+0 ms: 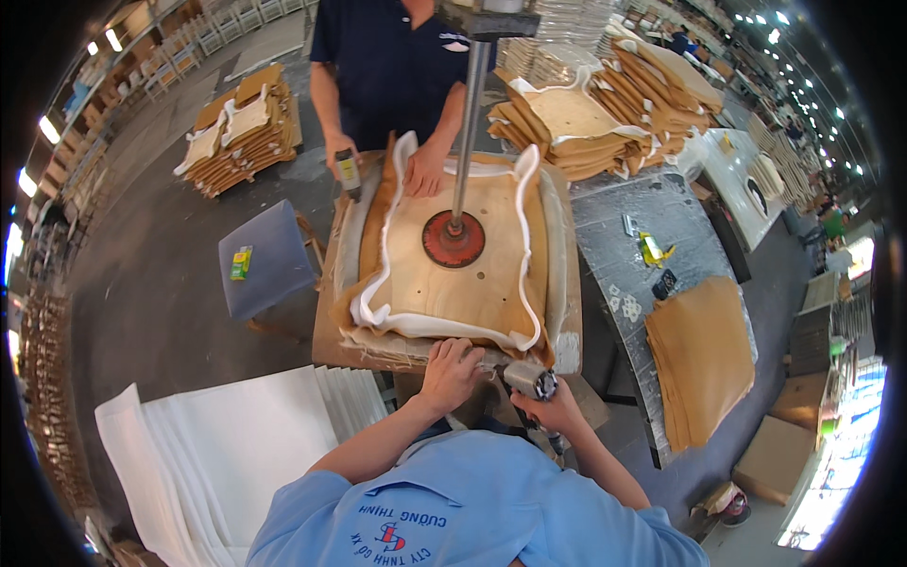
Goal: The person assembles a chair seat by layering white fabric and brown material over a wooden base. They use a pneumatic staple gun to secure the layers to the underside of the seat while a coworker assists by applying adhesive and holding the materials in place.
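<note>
A wooden seat board (435,295) lies face up on a padded worktable, ringed by white padding (416,325) and a brown cover (537,227). From above, a metal rod with a red round disc (453,238) rests on the board's middle. At the near edge, my left hand (450,378) is closed, its fingers gripping the brown cover's edge. My right hand (556,408) is wrapped round a staple gun (529,379), whose nose is close to the near right corner. The fingertips of both hands are partly hidden.
Across the table a co-worker's hand (342,151) holds another staple gun (349,176). A blue-seated stool (269,269) stands at left, white sheets (236,425) below it. On the right, a dark table (614,227) carries brown covers (701,359). Stacked seats (576,104) stand behind.
</note>
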Action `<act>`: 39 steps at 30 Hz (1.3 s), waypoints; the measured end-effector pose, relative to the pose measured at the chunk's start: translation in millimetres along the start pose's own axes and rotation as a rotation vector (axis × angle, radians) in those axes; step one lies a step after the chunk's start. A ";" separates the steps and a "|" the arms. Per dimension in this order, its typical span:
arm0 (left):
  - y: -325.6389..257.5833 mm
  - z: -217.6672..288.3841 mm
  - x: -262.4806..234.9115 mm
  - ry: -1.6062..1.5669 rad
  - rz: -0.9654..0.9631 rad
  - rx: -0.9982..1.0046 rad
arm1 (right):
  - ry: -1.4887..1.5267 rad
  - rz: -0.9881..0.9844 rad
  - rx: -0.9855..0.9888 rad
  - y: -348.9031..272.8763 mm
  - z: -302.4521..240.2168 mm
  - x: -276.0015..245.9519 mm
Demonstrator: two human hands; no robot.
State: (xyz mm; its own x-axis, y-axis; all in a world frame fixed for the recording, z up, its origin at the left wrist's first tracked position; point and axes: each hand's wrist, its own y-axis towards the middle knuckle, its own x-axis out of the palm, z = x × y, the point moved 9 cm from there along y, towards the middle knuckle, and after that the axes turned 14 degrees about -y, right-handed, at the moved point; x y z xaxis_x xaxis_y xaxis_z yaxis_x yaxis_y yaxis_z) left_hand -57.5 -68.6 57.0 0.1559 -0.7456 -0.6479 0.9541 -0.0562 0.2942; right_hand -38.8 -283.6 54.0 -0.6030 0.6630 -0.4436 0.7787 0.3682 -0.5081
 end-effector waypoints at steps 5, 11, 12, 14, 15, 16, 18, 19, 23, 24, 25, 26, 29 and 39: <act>11.4 2.1 -22.0 -0.004 0.023 -0.005 | 0.138 0.203 0.007 28.2 11.7 -31.6; 34.0 6.1 -6.3 -0.067 -0.051 0.004 | 0.165 0.337 0.016 60.0 26.5 -81.3; 41.7 6.5 1.9 -0.082 -0.072 -0.008 | 0.165 0.341 0.019 66.1 27.9 -87.6; 65.4 10.5 22.0 -0.086 -0.089 -0.011 | 0.163 0.359 0.006 77.2 29.9 -100.7; 75.9 9.9 33.6 -0.083 -0.095 -0.023 | 0.162 0.358 -0.002 83.3 29.7 -104.6; 87.9 8.5 45.4 -0.078 -0.110 -0.048 | 0.149 0.340 0.010 89.0 31.7 -108.3; 113.4 6.3 68.6 -0.070 -0.139 -0.103 | 0.121 0.301 0.036 97.9 36.8 -115.4; 125.5 5.7 78.0 -0.063 -0.151 -0.121 | 0.126 0.282 0.042 102.2 38.8 -118.5; 159.9 -0.3 109.4 -0.036 -0.166 -0.149 | 0.097 0.192 0.086 113.2 47.2 -129.0; 165.0 -3.0 113.8 -0.030 -0.164 -0.146 | 0.067 0.175 0.092 114.1 45.7 -130.4; 168.3 -9.8 118.1 -0.021 -0.181 -0.178 | 0.038 0.157 0.097 116.0 43.4 -132.0; 170.2 -17.5 120.9 -0.011 -0.197 -0.211 | -0.002 0.124 0.114 118.4 41.8 -132.8; 174.9 -20.8 125.0 -0.033 -0.222 -0.225 | -0.049 0.115 0.093 120.6 41.3 -139.7; 177.8 -32.7 112.5 -0.082 0.019 -0.224 | -0.046 -0.051 0.116 135.2 13.2 -145.6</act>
State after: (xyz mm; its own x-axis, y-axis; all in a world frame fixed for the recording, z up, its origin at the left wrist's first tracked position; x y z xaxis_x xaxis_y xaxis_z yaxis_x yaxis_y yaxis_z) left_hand 138.1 -140.8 13.5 0.1615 -0.7972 -0.5817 0.9856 0.1003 0.1361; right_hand 152.0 -339.0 40.2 -0.6508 0.6139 -0.4467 0.7229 0.3213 -0.6117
